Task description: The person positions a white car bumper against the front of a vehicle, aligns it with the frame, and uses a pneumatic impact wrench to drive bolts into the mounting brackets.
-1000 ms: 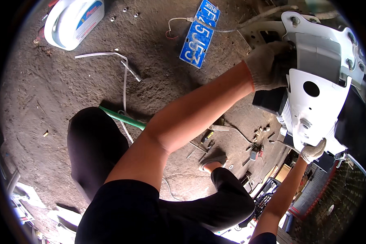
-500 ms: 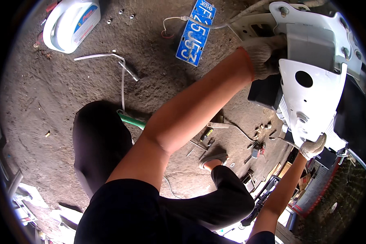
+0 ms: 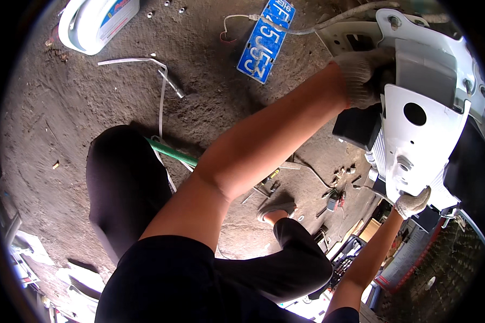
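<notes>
A white metal bracket plate [image 3: 428,140] with a large round hole stands at the right, joined to a larger white body part [image 3: 428,64]. In a knitted work glove, my left hand [image 3: 364,78] reaches in beside the bracket's upper end; its fingers are lost in shadow and behind metal. Lower down, my right hand [image 3: 413,203], gloved too, is closed round the bracket's lower end, thumb on the outer side. Below my left wrist sits a black box-shaped part [image 3: 355,127], next to a finned silvery part [image 3: 378,148].
A blue number plate [image 3: 265,43] and a grey cable [image 3: 328,24] lie beyond my left forearm. On the dirt floor are a white jug [image 3: 94,27], a socket tool [image 3: 171,84], white tubing [image 3: 163,102] and a screwdriver [image 3: 275,174]. A tool case [image 3: 347,258] is near my right forearm.
The whole view has shifted slightly, with the bracket and my left hand now a little farther right in the picture. Both hands stay at the same places on the metal.
</notes>
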The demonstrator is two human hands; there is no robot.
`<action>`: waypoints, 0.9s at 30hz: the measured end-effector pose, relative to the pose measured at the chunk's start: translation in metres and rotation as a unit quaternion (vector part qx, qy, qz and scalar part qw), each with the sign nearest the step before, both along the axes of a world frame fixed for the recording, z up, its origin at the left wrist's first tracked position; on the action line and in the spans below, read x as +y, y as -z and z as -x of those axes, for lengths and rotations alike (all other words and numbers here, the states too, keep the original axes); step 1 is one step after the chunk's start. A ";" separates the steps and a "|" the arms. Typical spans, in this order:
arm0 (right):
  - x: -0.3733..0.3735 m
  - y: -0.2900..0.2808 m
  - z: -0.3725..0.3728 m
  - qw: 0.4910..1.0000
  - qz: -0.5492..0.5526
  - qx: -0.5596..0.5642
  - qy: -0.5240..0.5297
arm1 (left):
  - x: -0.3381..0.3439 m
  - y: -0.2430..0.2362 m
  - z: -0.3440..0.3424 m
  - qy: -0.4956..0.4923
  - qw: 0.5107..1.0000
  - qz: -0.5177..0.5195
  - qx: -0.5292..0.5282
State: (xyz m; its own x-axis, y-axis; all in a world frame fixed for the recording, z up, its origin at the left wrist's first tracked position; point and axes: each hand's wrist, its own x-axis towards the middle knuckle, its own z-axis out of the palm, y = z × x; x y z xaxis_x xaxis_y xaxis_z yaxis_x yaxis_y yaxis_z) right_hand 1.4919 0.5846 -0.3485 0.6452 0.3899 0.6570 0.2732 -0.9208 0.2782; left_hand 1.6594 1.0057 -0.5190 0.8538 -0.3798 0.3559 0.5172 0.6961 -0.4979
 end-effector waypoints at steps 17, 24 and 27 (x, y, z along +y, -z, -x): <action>0.044 -0.001 -0.006 0.941 0.313 -0.118 -0.047 | 0.018 -0.020 0.004 0.056 0.978 -0.137 0.145; 0.008 0.003 0.020 0.993 0.093 -0.073 0.030 | -0.011 -0.020 0.002 0.042 0.971 -0.200 0.123; 0.147 0.017 -0.004 0.962 -0.224 -0.039 0.148 | 0.003 0.018 -0.018 -0.010 0.970 -0.234 0.065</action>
